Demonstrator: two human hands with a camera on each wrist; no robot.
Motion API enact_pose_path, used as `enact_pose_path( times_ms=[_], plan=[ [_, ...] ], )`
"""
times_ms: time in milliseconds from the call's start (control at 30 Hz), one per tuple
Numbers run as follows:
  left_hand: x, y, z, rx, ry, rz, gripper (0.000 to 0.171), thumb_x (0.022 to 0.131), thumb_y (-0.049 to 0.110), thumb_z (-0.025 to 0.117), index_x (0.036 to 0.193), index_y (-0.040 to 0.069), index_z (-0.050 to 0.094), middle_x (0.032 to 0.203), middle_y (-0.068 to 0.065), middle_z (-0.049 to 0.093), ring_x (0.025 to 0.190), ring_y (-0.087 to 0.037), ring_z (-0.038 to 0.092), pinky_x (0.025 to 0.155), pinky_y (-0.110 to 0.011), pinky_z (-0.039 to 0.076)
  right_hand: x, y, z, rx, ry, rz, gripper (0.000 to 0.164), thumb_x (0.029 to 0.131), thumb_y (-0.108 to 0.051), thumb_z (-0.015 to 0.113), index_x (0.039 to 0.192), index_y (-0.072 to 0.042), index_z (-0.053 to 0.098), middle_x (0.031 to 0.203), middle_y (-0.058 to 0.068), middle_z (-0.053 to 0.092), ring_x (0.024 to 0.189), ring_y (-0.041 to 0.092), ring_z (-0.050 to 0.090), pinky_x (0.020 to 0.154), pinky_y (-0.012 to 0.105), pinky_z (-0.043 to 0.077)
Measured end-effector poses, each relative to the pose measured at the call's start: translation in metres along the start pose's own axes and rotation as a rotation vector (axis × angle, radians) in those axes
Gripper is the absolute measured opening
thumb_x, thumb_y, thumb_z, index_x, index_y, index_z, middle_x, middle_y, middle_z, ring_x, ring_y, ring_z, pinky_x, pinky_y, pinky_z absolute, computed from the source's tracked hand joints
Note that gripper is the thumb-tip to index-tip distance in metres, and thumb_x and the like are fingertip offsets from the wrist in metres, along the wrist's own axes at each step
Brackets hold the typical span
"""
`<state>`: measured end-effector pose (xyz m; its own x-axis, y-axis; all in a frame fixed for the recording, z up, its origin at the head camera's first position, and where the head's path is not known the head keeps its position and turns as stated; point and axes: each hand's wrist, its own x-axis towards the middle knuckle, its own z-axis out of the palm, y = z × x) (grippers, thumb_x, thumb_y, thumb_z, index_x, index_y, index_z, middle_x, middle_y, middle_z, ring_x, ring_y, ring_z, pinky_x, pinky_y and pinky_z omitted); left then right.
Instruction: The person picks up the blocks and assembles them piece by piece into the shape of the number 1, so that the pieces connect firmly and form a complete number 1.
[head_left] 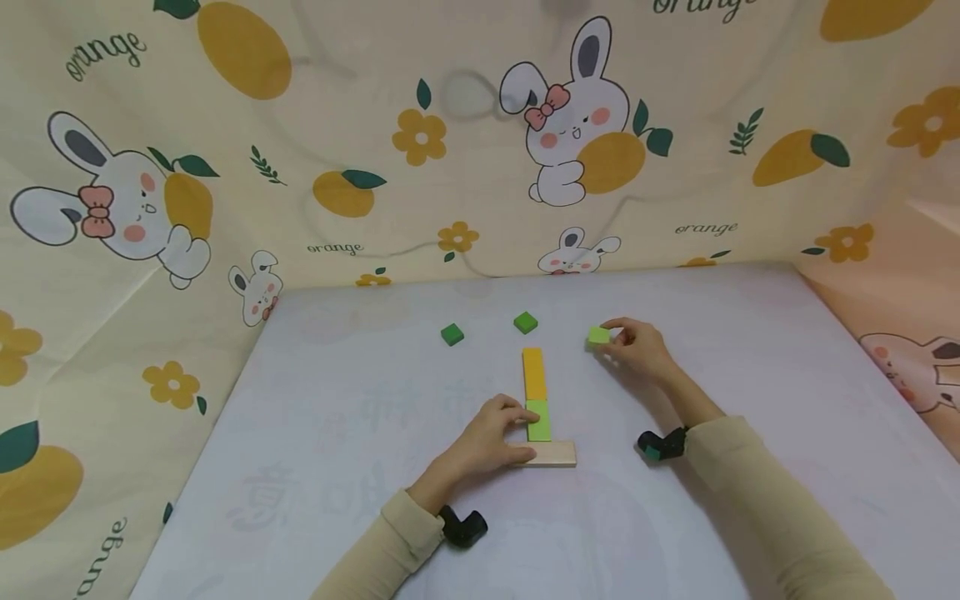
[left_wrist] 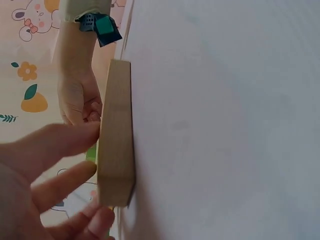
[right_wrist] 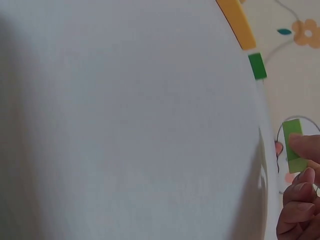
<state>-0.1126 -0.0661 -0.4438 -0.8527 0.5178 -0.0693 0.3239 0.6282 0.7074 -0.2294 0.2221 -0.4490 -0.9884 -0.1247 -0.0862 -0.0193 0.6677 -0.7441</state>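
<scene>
My right hand (head_left: pixel 642 348) pinches a light green block (head_left: pixel 598 336) between thumb and fingers; in the right wrist view the block (right_wrist: pixel 293 142) shows at the right edge. On the table, my left hand (head_left: pixel 487 436) rests with its thumb on a pale wooden block (head_left: pixel 557 454) and a fingertip on a light green block (head_left: pixel 538 423). That green block lies against the wooden one, with a yellow-orange block (head_left: pixel 533 372) end to end beyond it. The left wrist view shows the wooden block (left_wrist: pixel 117 135) close up, thumb and fingers touching it.
Two dark green blocks, one at left (head_left: pixel 452 334) and one nearer the middle (head_left: pixel 526 322), lie behind the row. The white table (head_left: pixel 337 400) meets a cloth backdrop (head_left: pixel 420 200) printed with rabbits and oranges. Both wrists carry black devices.
</scene>
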Motion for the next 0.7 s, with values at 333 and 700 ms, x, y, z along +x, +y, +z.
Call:
enact_pose_path(
  times_ms=[333,700],
  plan=[
    [0.0,-0.003,-0.007,0.208,-0.096,0.102,0.056,0.091,0.031,0.065,0.142,0.013,0.049,0.159,-0.006,0.031,0.147,-0.026,0.031,0.113,-0.053,0.035,0.001,-0.015,0.016,0.043,-0.026,-0.054,0.044,0.085,-0.013,0.071,0.124,0.002,0.059,0.074,0.001,0.051,0.066,0.01,0.044,0.057,0.019,0.036],
    [0.002,-0.006,-0.007,0.263,-0.131,0.102,0.058,0.091,0.033,0.065,0.143,0.013,0.047,0.159,-0.005,0.031,0.145,-0.024,0.036,0.107,-0.048,0.038,0.011,-0.025,0.03,0.048,-0.051,-0.104,0.042,0.084,-0.012,0.072,0.122,0.001,0.061,0.074,0.002,0.052,0.067,0.012,0.044,0.059,0.019,0.036]
  ],
)
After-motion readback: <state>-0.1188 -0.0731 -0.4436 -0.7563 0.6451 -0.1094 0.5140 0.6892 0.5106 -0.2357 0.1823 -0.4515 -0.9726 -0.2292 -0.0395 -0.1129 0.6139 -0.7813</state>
